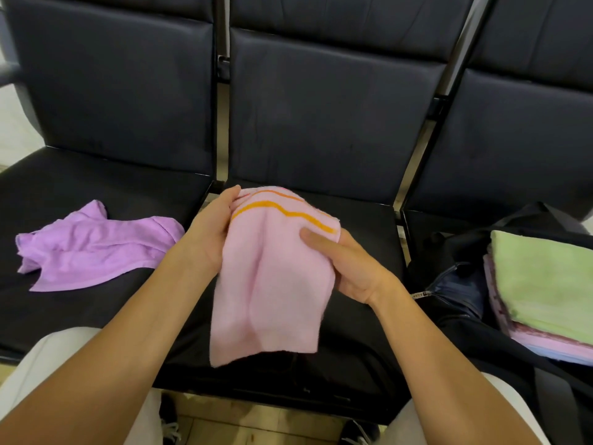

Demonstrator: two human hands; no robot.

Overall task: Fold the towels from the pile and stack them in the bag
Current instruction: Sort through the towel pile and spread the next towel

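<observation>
Pink terry towel, orange-striped, hangs folded between both hands, left hand gripping its 10 o'clock edge, right hand pinching its 2 o'clock corner; crumpled purple towel lies at 9 o'clock, black bag with flat-folded stack at 3 o'clock.

The held towel is pale pink with two wavy orange stripes near its top edge. A plain lilac towel lies on the black seat. The seat backs are dark navy-black. The bag is black, and its stack shows a light green top towel over pink and pale blue layers. The trousers are off-white.
</observation>
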